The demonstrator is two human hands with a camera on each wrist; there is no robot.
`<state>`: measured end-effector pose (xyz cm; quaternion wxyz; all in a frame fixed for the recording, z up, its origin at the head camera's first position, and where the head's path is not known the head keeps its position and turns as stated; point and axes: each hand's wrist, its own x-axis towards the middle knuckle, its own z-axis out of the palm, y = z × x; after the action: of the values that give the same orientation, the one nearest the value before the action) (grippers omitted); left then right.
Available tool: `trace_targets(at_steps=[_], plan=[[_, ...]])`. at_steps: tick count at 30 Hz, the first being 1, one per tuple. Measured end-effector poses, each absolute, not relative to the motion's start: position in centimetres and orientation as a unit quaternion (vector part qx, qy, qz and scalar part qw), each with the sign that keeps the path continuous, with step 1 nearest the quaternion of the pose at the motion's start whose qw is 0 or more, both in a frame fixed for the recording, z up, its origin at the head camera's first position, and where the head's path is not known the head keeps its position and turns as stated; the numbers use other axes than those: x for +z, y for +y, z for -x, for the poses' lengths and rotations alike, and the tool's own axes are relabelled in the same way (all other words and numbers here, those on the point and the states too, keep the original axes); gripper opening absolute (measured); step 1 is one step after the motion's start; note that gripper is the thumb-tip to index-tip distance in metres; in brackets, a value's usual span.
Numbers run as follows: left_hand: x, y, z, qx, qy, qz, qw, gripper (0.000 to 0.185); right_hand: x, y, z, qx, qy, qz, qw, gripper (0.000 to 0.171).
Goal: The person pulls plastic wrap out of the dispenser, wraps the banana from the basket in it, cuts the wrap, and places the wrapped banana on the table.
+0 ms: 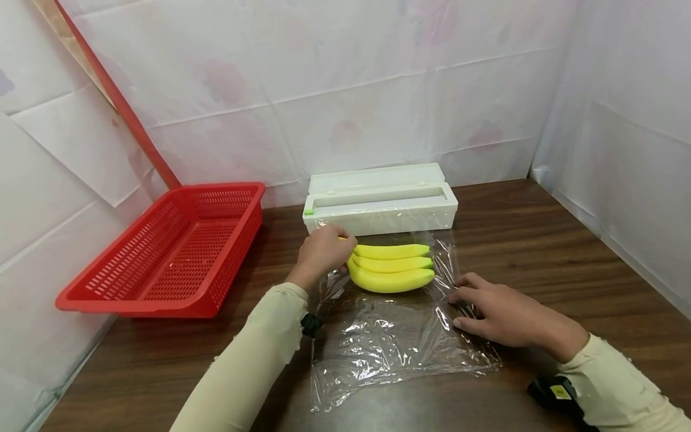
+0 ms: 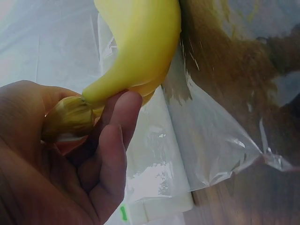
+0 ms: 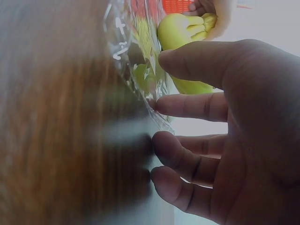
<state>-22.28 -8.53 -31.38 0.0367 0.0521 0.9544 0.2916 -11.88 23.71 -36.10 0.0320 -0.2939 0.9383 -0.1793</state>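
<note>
A bunch of yellow bananas [image 1: 392, 267] lies on a sheet of clear plastic wrap [image 1: 388, 336] pulled out from a white wrap dispenser box [image 1: 379, 200]. My left hand [image 1: 323, 251] grips the bunch at its stem end [image 2: 65, 119], with fingers [image 2: 117, 140] curled under the stalk. Spread and flat, my right hand [image 1: 499, 315] presses its fingertips [image 3: 164, 143] on the wrap's right edge, just right of the bananas [image 3: 180, 33].
A red plastic basket [image 1: 167, 252] sits at the left on the brown wooden table [image 1: 540, 240]. White sheeting walls the table on three sides. A black wrist device [image 1: 556, 393] shows at the lower right.
</note>
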Motion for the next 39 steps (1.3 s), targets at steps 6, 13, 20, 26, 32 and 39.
trace_targets(at_steps=[6,13,20,26,32,39], plan=[[-31.21,-8.79,22.10,0.295,0.953,-0.046,0.059,0.033,-36.14,23.67,11.86,-0.179,0.938,0.295,0.031,0.033],[-31.37,-9.06,22.05,0.279,0.957,-0.055,0.063,0.040,-35.94,23.78,11.84,-0.179,0.938,0.294,0.028,0.031],[-31.82,-9.31,21.95,0.289,0.954,-0.068,0.044,0.034,-35.95,23.79,11.91,-0.181,0.938,0.294,0.034,0.032],[-31.76,-9.33,21.89,0.320,0.944,-0.076,0.015,0.025,-35.99,23.79,11.91,-0.183,0.937,0.294,0.036,0.031],[-31.79,-9.35,21.68,0.341,0.936,-0.079,0.025,0.025,-35.99,23.77,11.99,-0.178,0.939,0.292,0.039,0.032],[-31.99,-9.42,21.47,0.332,0.938,-0.096,0.025,0.026,-35.98,23.81,11.97,-0.178,0.941,0.286,0.044,0.034]])
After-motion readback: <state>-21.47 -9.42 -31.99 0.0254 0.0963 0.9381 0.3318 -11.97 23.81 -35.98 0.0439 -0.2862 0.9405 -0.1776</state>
